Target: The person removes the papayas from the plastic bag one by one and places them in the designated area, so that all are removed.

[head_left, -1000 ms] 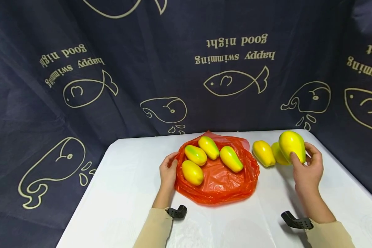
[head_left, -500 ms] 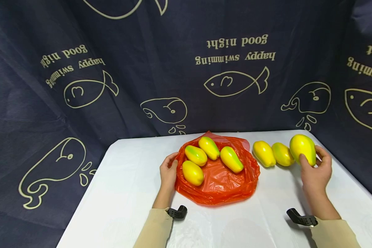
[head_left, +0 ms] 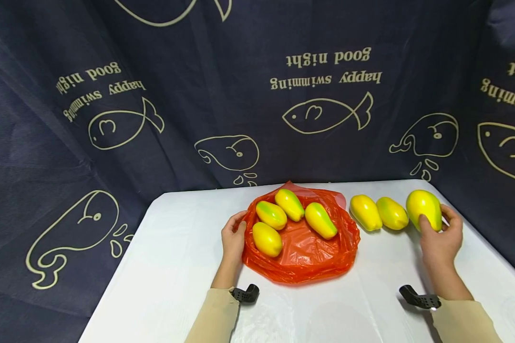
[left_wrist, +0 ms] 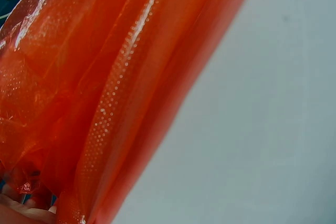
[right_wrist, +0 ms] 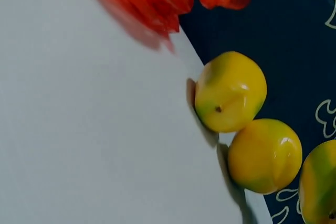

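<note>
My right hand (head_left: 441,240) holds a yellow-green papaya (head_left: 423,209) at the right end of a short row, its thumb on the near side and fingers round the right side. Two more papayas lie to its left, one papaya (head_left: 392,213) beside it and another papaya (head_left: 365,212) nearer the bag. At the left rim of the spread red plastic bag (head_left: 302,271), my left hand (head_left: 233,240) pinches the edge. In the left wrist view, part of the fingers (left_wrist: 23,212) shows at the bottom corner, against the red film. Several papayas (head_left: 267,239) lie inside the bag.
A white-covered table (head_left: 163,267) carries everything. Behind it and along the sides hangs a dark blue curtain (head_left: 223,95) with fish and whale drawings. Each wrist bears a black camera strap (head_left: 245,294).
My right hand has moved right and a little down with the papaya, uncovering the middle papaya of the row. The left hand and the bag have stayed in place.
</note>
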Motion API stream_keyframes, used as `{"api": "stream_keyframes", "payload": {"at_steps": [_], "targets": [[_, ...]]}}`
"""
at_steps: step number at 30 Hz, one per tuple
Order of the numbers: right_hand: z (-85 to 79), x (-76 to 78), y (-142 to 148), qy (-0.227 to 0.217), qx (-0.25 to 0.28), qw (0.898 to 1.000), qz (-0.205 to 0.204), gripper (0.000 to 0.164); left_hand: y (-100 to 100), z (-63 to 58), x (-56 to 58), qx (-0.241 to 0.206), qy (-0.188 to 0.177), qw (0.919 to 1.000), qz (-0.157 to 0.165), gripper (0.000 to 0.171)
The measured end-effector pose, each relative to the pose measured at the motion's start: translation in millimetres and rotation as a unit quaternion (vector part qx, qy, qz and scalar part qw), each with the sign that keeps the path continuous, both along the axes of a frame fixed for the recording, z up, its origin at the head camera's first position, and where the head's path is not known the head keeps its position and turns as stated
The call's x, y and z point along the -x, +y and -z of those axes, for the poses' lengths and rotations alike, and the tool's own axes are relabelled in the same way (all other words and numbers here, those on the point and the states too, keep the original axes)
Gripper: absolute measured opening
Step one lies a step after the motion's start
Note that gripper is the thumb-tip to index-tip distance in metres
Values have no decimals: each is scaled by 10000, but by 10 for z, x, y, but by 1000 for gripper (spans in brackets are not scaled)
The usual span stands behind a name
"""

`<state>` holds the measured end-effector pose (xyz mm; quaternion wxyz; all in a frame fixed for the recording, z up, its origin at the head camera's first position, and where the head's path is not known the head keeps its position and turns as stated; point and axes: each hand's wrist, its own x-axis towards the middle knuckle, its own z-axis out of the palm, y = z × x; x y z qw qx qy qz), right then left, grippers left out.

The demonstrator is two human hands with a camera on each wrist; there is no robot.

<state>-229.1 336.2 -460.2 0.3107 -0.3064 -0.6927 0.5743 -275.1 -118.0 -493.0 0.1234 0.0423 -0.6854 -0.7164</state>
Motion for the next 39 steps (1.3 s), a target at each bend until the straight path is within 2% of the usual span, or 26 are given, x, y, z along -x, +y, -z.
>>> {"api": "stream_keyframes", "payload": {"at_steps": [10,20,33,39], "targets": [[157,45,142,-390,94,9992,-25,57,11,-1,-13,11,82,10000,-2,29],[282,78,211,-828,-59,9965,-56,60,13,-8,-9,25,6,10000,33,30],[335,82,216,-1136,-269,9929,-220,62,-2,-26,20,87,-146,9998,103,33],[327,64,195,-1169,-356,9923,-210,63,1,-11,1,20,-56,10000,41,30]]}}
